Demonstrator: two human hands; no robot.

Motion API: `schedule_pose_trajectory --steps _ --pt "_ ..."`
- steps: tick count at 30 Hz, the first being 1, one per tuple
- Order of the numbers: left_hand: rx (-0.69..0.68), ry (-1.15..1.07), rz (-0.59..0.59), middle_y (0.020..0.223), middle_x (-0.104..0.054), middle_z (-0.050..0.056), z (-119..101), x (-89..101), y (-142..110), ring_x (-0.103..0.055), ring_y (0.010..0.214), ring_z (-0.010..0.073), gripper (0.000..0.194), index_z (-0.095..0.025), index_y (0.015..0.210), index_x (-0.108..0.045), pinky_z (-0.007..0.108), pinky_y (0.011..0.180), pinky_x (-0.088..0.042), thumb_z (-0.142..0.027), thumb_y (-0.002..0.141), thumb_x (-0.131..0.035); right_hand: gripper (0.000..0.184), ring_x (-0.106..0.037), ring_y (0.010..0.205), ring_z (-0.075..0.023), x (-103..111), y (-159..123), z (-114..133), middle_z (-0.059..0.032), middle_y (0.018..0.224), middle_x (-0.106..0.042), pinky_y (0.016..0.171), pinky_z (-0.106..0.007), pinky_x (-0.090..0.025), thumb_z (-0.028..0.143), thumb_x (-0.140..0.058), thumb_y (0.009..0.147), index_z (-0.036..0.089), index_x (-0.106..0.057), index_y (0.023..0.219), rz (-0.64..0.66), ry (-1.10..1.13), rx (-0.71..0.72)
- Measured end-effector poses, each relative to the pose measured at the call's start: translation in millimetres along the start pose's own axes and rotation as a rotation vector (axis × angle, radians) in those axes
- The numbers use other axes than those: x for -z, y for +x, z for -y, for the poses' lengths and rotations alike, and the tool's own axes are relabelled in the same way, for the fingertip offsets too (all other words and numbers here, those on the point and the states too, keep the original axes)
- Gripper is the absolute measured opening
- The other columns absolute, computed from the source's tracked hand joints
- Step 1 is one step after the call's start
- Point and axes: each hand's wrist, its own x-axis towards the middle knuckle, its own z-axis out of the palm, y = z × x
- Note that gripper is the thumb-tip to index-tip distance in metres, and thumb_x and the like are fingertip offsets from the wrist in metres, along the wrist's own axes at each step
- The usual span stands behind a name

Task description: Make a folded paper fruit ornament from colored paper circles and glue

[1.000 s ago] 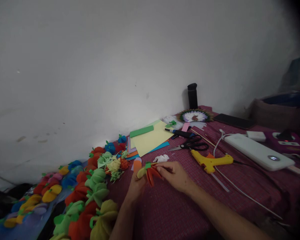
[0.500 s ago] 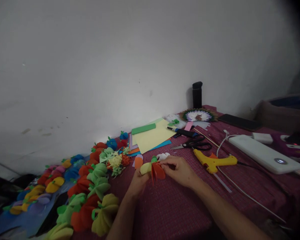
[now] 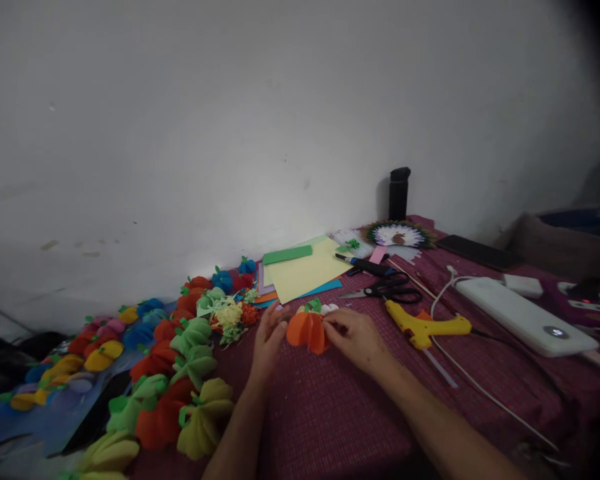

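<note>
From the head view, both hands meet over a maroon woven tablecloth (image 3: 340, 413). The left hand (image 3: 266, 341) stands at 9 o'clock of an orange paper pumpkin (image 3: 306, 329), its fingers held loosely together and resting against the pumpkin's side. The right hand (image 3: 356, 337), at 3 o'clock of it, pinches the pumpkin's edge between thumb and fingertips. The pumpkin sits just above the cloth between the two hands, its folded leaves fanned into a rounded shape, with a small green stem piece on top.

At 8 o'clock of the hands, a long row of finished paper pumpkins (image 3: 180, 373) in green, red, yellow and blue runs along the table's left edge. At 12 o'clock lies a stack of coloured paper sheets (image 3: 305, 273); at 1 o'clock lie black scissors (image 3: 387, 291); at 2 o'clock lies a yellow glue gun (image 3: 423, 327) with its cable, and farther right a white power bank (image 3: 525, 317).

Judging by its round form and stem, this pumpkin looks nearly complete; only final shaping seems left, and plenty of paper is unused.
</note>
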Motion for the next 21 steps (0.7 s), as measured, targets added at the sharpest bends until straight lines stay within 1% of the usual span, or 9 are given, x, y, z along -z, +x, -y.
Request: schedule_pose_trajectory --steps 2,4,6,8,11,14,18,21 --pt "-0.132 0.163 -0.1 0.106 -0.061 0.008 -2.0 2.1 -0.1 -0.057 0.097 0.0198 0.039 -0.019 0.112 -0.056 0.033 0.084 -0.043 -0.031 0.075 -0.058 0.016 -0.061 0.073 -0.0153 -1.7 -0.4 -1.2 -0.0025 0.08 -0.068 0.069 -0.027 -0.046 0.018 -0.051 0.081 0.02 -0.067 0.078 -0.012 -0.039 0.016" --pt "-0.229 0.276 -0.15 0.106 -0.06 0.007 -5.1 2.4 -3.0 -0.054 0.1 0.0204 0.033 -0.02 0.106 -0.059 0.035 0.089 -0.04 -0.029 0.074 -0.059 0.017 -0.06 0.074 -0.0157 -4.6 -1.4 -3.2 -0.003 0.08 -0.068 0.071 -0.027 -0.046 0.018 -0.05 0.082 0.02 -0.067 0.079 -0.026 -0.087 0.031" --pt "-0.312 0.389 -0.132 0.101 -0.062 0.006 -9.0 0.8 -7.4 -0.053 0.099 0.0205 0.022 -0.021 0.096 -0.062 0.036 0.09 -0.038 -0.027 0.075 -0.058 0.017 -0.06 0.077 -0.0165 -8.0 -2.6 -5.2 -0.0039 0.081 -0.068 0.073 -0.028 -0.046 0.018 -0.05 0.083 0.021 -0.067 0.08 -0.034 -0.14 0.043" --pt "-0.387 0.543 -0.071 0.091 -0.064 0.005 -12.3 -2.0 -11.3 -0.055 0.091 0.0201 0.015 -0.021 0.087 -0.065 0.036 0.086 -0.04 -0.027 0.077 -0.056 0.017 -0.06 0.078 -0.0173 -11.0 -3.8 -6.2 -0.0046 0.082 -0.068 0.073 -0.029 -0.046 0.018 -0.05 0.083 0.021 -0.067 0.08 -0.034 -0.183 0.051" --pt "-0.401 0.666 0.017 0.082 -0.066 0.004 -12.1 -6.0 -13.7 -0.057 0.081 0.02 0.015 -0.022 0.085 -0.067 0.034 0.079 -0.041 -0.03 0.074 -0.06 0.017 -0.06 0.077 -0.0176 -13.5 -4.5 -5.4 -0.0051 0.081 -0.068 0.073 -0.029 -0.047 0.018 -0.05 0.082 0.02 -0.067 0.078 -0.021 -0.21 0.064" --pt "-0.381 0.72 0.056 0.085 -0.066 0.005 -6.2 -7.0 -12.5 -0.057 0.084 0.0213 0.02 -0.022 0.089 -0.067 0.036 0.081 -0.041 -0.031 0.072 -0.063 0.018 -0.06 0.077 -0.0179 -13.9 -4.3 -3.3 -0.0057 0.082 -0.068 0.073 -0.03 -0.048 0.016 -0.05 0.082 0.02 -0.066 0.078 -0.01 -0.213 0.077" --pt "-0.414 0.753 -0.006 0.094 -0.062 0.006 -1.1 -5.6 -11.0 -0.054 0.094 0.0218 0.015 -0.021 0.085 -0.067 0.038 0.086 -0.04 -0.03 0.076 -0.058 0.017 -0.06 0.08 -0.0184 -13.9 -4.3 -2.3 -0.0063 0.085 -0.068 0.075 -0.031 -0.048 0.016 -0.05 0.083 0.019 -0.067 0.08 -0.009 -0.226 0.085" --pt "-0.475 0.811 -0.023 0.1 -0.058 0.008 -2.2 -5.6 -11.7 -0.051 0.1 0.023 0.014 -0.021 0.084 -0.067 0.038 0.088 -0.039 -0.029 0.074 -0.059 0.017 -0.06 0.08 -0.0191 -14.4 -4.7 -3.3 -0.0067 0.086 -0.068 0.075 -0.032 -0.049 0.017 -0.051 0.083 0.019 -0.067 0.081 -0.005 -0.243 0.087"
